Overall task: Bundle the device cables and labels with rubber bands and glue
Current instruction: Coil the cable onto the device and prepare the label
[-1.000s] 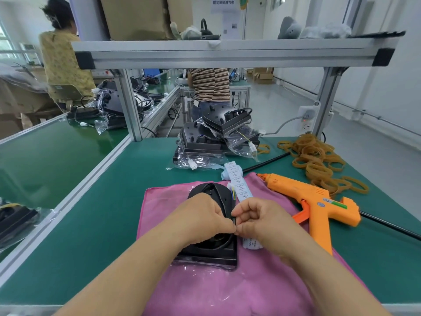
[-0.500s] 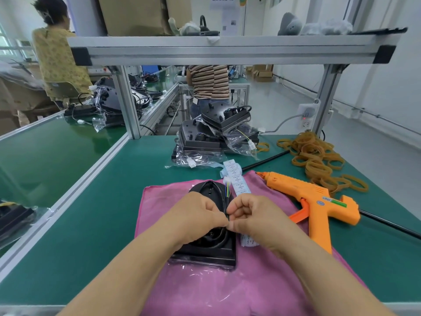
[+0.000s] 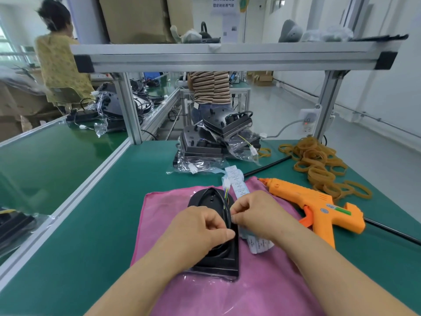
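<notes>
A black device (image 3: 210, 197) lies on a pink cloth (image 3: 227, 293) in front of me. Its black cable (image 3: 226, 207) runs along the device's right side, with coloured wires and a white connector (image 3: 225, 181) at the far end. A strip of white labels (image 3: 237, 183) lies beside the cable and continues under my right hand. My left hand (image 3: 200, 229) rests on the device, fingers pinched at the cable. My right hand (image 3: 255, 215) pinches the cable and label strip at the same spot. An orange glue gun (image 3: 319, 206) lies to the right. Tan rubber bands (image 3: 319, 165) are heaped behind it.
Several bagged black devices (image 3: 218, 137) are stacked at the back of the green table (image 3: 91, 224). An aluminium frame shelf (image 3: 227, 55) spans overhead, with posts at both back corners. A power strip (image 3: 307, 122) hangs on the right post. Two people stand beyond the bench.
My two hands have stayed pinched together over the device; the right hand has shifted slightly up along the cable. The view has tilted a little.
</notes>
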`<control>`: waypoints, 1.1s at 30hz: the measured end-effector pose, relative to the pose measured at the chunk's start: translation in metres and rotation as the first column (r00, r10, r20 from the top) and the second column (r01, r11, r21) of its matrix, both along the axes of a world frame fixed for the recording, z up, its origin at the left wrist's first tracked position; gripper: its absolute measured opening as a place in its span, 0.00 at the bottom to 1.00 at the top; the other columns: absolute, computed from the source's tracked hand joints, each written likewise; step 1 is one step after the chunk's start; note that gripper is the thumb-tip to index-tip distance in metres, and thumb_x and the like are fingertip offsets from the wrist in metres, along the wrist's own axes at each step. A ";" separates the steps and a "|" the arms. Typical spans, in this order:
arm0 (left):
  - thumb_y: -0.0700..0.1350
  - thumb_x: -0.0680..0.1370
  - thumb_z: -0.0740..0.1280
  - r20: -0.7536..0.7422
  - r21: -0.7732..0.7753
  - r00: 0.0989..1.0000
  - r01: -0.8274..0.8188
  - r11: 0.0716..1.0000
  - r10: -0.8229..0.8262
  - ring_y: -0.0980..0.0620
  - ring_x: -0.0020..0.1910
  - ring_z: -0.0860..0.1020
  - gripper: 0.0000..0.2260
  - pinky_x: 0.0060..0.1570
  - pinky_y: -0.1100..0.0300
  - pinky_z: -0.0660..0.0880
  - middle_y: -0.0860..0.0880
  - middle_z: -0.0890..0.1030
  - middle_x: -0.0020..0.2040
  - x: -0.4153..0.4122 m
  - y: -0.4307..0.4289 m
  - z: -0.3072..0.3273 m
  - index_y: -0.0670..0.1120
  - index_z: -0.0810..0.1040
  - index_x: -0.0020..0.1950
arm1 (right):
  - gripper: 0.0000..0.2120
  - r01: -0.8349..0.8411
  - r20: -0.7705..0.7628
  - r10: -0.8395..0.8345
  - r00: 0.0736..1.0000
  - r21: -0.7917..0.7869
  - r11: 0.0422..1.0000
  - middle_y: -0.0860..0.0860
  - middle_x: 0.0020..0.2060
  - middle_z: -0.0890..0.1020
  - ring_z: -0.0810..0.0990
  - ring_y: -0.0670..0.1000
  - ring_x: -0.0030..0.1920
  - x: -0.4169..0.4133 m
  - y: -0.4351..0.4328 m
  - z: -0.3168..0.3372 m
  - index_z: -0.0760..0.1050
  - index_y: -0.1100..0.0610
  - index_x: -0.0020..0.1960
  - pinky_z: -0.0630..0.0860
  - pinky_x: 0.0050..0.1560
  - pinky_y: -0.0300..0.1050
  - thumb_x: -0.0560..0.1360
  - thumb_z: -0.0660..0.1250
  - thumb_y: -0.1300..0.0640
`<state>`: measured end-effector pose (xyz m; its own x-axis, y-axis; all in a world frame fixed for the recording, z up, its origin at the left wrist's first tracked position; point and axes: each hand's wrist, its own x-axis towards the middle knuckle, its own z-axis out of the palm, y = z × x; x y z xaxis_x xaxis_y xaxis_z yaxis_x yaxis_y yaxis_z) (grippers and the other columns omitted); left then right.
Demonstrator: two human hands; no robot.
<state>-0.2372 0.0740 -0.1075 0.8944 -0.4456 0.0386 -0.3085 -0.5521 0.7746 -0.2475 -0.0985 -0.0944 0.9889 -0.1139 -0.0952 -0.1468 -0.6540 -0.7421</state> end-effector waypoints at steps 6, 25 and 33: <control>0.53 0.71 0.76 -0.001 0.051 0.999 0.049 0.997 -0.050 0.62 0.26 0.70 0.08 0.30 0.68 0.67 0.60 0.77 0.28 0.003 -0.001 0.003 0.53 0.80 0.36 | 0.12 0.028 0.022 -0.026 0.999 -0.130 0.991 0.58 0.34 0.83 0.79 0.53 0.32 0.022 0.012 0.020 0.78 0.62 0.40 0.80 0.38 0.49 0.73 0.70 0.53; 0.57 0.71 0.75 0.047 0.083 0.999 0.009 0.997 -0.013 0.64 0.32 0.72 0.09 0.39 0.63 0.71 0.62 0.76 0.36 0.001 -0.001 0.002 0.56 0.79 0.35 | 0.14 0.176 0.023 -0.190 0.982 0.277 0.945 0.48 0.43 0.78 0.74 0.42 0.37 0.028 0.010 -0.013 0.77 0.51 0.47 0.71 0.32 0.33 0.66 0.77 0.63; 0.53 0.67 0.79 0.109 0.044 0.994 -0.032 0.999 0.027 0.61 0.31 0.71 0.13 0.39 0.58 0.74 0.54 0.75 0.37 -0.003 -0.006 0.015 0.51 0.77 0.33 | 0.09 0.165 0.257 -0.173 0.951 0.053 0.985 0.45 0.35 0.79 0.76 0.44 0.37 0.027 -0.009 -0.011 0.76 0.52 0.39 0.70 0.39 0.40 0.71 0.74 0.49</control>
